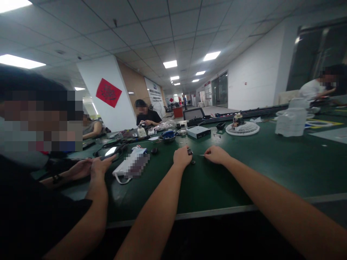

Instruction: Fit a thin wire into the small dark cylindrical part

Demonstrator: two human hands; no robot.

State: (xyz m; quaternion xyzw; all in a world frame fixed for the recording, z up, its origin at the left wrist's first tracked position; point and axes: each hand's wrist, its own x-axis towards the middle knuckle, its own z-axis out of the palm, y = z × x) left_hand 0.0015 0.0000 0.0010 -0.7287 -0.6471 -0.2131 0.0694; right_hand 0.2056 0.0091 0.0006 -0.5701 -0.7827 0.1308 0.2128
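My left hand [181, 157] is closed around a small dark part with a shiny edge [190, 152], just above the green tabletop [217, 187]. My right hand [217, 155] pinches a thin metal tool [202, 155], whose tip points left toward that part without touching it. The tool's handle is hidden in my fingers, so its kind is unclear. A small dark round piece [193, 162] lies on the table just below my left hand. Beyond both hands sits a silver and black box-shaped drive [199, 132].
A white fan grille with a motor [242, 128] and a white plastic housing [291, 117] stand to the right. On the left are a white bag [131, 162], a black knob-like piece [154, 150] and a co-worker's hands holding a phone [108, 156]. Behind are a blue coiled item [168, 135] and other people.
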